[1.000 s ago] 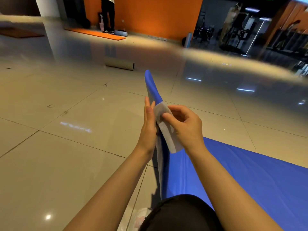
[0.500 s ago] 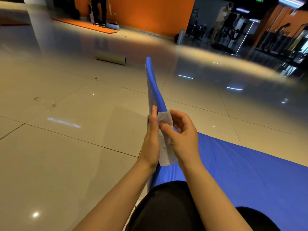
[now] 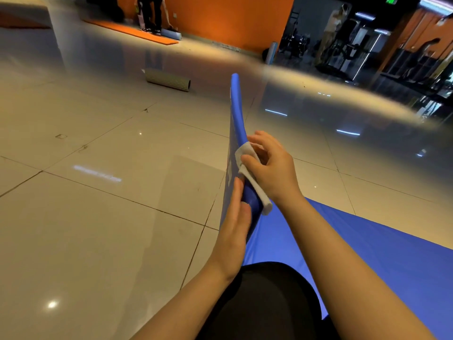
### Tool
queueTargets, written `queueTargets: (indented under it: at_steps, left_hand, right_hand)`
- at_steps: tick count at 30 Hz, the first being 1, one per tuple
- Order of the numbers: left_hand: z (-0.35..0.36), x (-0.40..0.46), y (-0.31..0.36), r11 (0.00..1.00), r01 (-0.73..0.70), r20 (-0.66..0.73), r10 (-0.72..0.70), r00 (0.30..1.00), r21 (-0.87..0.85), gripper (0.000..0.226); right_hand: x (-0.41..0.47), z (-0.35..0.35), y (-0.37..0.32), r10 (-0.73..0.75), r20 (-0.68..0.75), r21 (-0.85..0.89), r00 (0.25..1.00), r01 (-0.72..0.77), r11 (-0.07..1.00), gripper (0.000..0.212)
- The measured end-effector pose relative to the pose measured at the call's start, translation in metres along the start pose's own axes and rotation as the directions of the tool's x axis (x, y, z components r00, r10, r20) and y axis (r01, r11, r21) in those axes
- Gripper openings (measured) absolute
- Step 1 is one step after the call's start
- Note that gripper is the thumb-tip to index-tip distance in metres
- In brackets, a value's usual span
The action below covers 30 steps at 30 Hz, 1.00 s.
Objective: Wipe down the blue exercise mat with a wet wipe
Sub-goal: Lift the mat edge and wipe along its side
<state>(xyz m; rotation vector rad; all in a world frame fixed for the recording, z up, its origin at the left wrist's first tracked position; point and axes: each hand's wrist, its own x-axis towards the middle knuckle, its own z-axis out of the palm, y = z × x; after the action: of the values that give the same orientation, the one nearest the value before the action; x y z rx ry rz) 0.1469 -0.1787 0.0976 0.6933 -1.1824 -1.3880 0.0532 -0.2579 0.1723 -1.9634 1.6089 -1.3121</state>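
The blue exercise mat [image 3: 367,244] lies on the tiled floor to my right, and its left edge [image 3: 237,111] is lifted upright in front of me. My left hand [image 3: 235,224] holds that raised edge from the left side, fingers straight along it with the thumb on the blue face. My right hand [image 3: 272,170] pinches a folded white wet wipe [image 3: 252,173] against the edge, just above my left hand. The wipe hangs down along the blue face. The grey underside of the lifted edge faces left.
A rolled grey mat [image 3: 169,79] lies on the floor farther ahead. A person [image 3: 152,13] stands on an orange mat [image 3: 132,31] by the orange wall. Gym machines [image 3: 343,52] stand at the back right. My dark-clothed knee [image 3: 264,298] is at the bottom.
My right hand has slid the wipe up along the raised mat edge, away from my left hand. My left hand sits lower on the edge than before.
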Motion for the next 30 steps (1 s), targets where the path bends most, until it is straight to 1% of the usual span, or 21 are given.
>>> queueTargets:
  at_steps: [1,3,5,8,11,13,15,16,17,20,21,23,25,26,28,30]
  left_hand:
    - [0.0,-0.001,0.0,0.999,-0.008,0.002,0.008,1.0,0.034,0.067]
    - [0.0,-0.004,0.001,0.997,-0.03,-0.006,0.03,1.0,0.069,0.071]
    - [-0.005,-0.004,-0.001,0.997,-0.035,-0.021,0.036,0.999,0.064,0.071]
    - [-0.011,-0.006,-0.001,0.998,-0.037,-0.041,0.039,0.998,0.056,0.068]
    - [-0.013,-0.011,-0.001,0.998,-0.057,-0.071,0.06,0.996,0.034,0.069]
    - [-0.011,-0.015,-0.002,0.997,-0.071,-0.073,0.074,0.995,0.039,0.063]
    - [-0.007,-0.02,-0.004,0.997,-0.039,-0.091,0.045,0.995,0.072,0.048]
    - [-0.006,-0.022,-0.006,0.996,-0.018,-0.108,0.028,0.994,0.092,0.043]
    - [-0.005,-0.024,-0.007,0.993,0.0,-0.114,0.013,0.993,0.117,0.043]
    - [-0.004,-0.024,-0.01,0.968,-0.001,-0.128,0.035,0.991,0.251,0.062]
    - [-0.005,-0.021,-0.008,0.965,-0.002,-0.157,0.045,0.987,0.263,0.065]
    - [-0.009,-0.015,-0.003,0.974,-0.008,-0.232,0.063,0.971,0.228,0.065]
    - [-0.013,-0.014,0.003,0.979,-0.011,-0.29,0.071,0.954,0.205,0.067]
    - [-0.015,-0.016,0.005,0.98,-0.014,-0.313,0.078,0.947,0.201,0.067]
    - [-0.014,-0.021,0.008,0.975,-0.028,-0.344,0.106,0.933,0.222,0.064]
    - [-0.012,-0.026,0.007,0.954,-0.032,-0.356,0.142,0.924,0.297,0.053]
  right_hand:
    - [0.002,0.0,0.002,-0.044,-0.041,-0.048,0.998,0.042,0.998,0.031]
    - [0.001,0.002,0.005,-0.155,-0.121,-0.166,0.98,0.134,0.977,0.024]
    - [-0.009,0.004,0.009,-0.292,-0.132,-0.251,0.947,0.253,0.934,0.02]
    - [-0.033,-0.001,0.008,-0.416,-0.035,-0.218,0.909,0.399,0.891,0.017]
    - [-0.052,-0.012,0.011,-0.474,0.15,-0.138,0.868,0.493,0.859,0.028]
    - [-0.051,-0.017,0.015,-0.449,0.305,-0.087,0.84,0.494,0.865,0.034]
    - [-0.038,-0.017,0.02,-0.417,0.376,-0.122,0.827,0.491,0.863,0.039]
    - [-0.029,-0.017,0.022,-0.401,0.38,-0.149,0.834,0.483,0.863,0.041]
    - [-0.019,-0.015,0.023,-0.379,0.372,-0.173,0.847,0.464,0.869,0.044]
    - [0.005,-0.007,0.02,-0.283,0.359,-0.226,0.889,0.377,0.898,0.046]
    - [0.009,-0.002,0.019,-0.25,0.359,-0.22,0.899,0.342,0.914,0.044]
    - [0.007,0.006,0.018,-0.207,0.34,-0.142,0.917,0.268,0.953,0.039]
    - [-0.004,0.008,0.017,-0.207,0.317,-0.035,0.926,0.229,0.973,0.036]
    - [-0.01,0.006,0.017,-0.227,0.317,0.002,0.921,0.239,0.971,0.036]
    - [-0.019,0.0,0.019,-0.27,0.336,0.031,0.902,0.276,0.961,0.036]
    - [-0.018,-0.003,0.018,-0.294,0.342,0.019,0.893,0.306,0.952,0.034]
